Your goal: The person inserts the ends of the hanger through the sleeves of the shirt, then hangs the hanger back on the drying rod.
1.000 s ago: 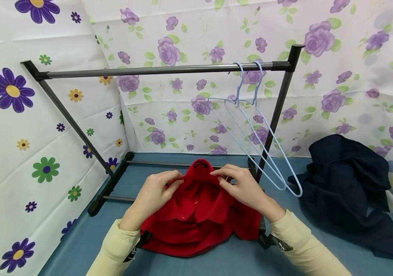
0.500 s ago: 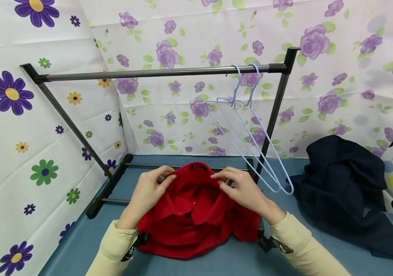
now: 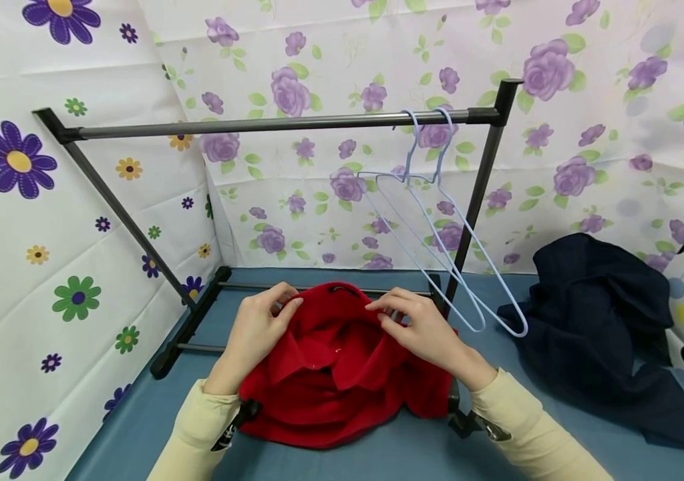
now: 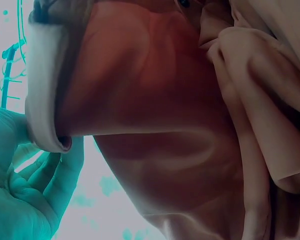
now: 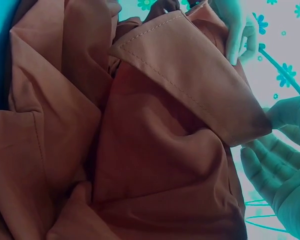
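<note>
A red collared shirt [image 3: 342, 401] lies bunched on the table in the head view, its upper edge raised and its inside showing. My left hand [image 3: 260, 327] pinches that edge on the left between thumb and fingers. On the right, my right hand [image 3: 414, 327] pinches the same edge. Colours are off in both wrist views. There the left hand [image 4: 25, 185] grips a folded edge of the shirt [image 4: 155, 100], and the right hand [image 5: 285, 165] holds the stitched collar [image 5: 200, 75]. A dark label sits at the middle of the neckline.
Behind the shirt stands a black clothes rack [image 3: 276, 125]. Two light blue hangers [image 3: 438, 220] hang near its right end. A dark navy garment [image 3: 606, 334] lies crumpled on the blue table [image 3: 125, 434] at the right. Flowered cloth [image 3: 318, 67] covers the walls.
My left hand has moved left, spreading the shirt's upper edge wider. The right hand has stayed nearly in place. The front hanger has swung a little.
</note>
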Motion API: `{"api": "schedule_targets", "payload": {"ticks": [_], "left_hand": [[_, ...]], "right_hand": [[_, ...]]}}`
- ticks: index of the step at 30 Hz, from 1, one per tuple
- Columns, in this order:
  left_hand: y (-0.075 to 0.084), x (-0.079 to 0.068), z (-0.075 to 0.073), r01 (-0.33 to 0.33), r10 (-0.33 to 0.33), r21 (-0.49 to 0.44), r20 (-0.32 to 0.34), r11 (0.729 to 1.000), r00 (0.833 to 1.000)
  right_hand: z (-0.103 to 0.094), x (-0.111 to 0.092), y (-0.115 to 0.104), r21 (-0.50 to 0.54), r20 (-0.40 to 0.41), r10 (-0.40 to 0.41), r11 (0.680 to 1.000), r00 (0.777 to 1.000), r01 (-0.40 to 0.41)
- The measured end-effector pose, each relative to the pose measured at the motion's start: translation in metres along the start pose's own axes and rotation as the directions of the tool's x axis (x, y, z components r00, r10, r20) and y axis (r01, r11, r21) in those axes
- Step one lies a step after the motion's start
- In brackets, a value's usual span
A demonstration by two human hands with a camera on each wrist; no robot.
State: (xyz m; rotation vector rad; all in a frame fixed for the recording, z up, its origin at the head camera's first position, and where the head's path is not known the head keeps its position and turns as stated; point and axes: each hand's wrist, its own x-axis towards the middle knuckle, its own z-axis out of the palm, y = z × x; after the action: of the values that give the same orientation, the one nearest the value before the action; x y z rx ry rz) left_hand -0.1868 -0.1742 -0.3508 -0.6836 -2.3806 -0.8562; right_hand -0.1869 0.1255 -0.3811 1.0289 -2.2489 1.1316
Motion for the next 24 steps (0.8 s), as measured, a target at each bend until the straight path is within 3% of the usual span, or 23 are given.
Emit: {"api": "schedule_targets", "payload": {"ticks": [10,24], "left_hand": [[0.001,0.001,0.000,0.052,-0.052,0.030,-0.015,0.998,0.999],[0.000,0.000,0.000,0.077,-0.077,0.016,-0.014,0.997,0.997]], "right_hand": [[0.001,0.001,-0.005,0.018,-0.010,0.003,1.000,1.000,-0.002],[-0.009,0.006,-0.032,0.015,-0.085,-0.110,0.994,0.990,0.112]]}}
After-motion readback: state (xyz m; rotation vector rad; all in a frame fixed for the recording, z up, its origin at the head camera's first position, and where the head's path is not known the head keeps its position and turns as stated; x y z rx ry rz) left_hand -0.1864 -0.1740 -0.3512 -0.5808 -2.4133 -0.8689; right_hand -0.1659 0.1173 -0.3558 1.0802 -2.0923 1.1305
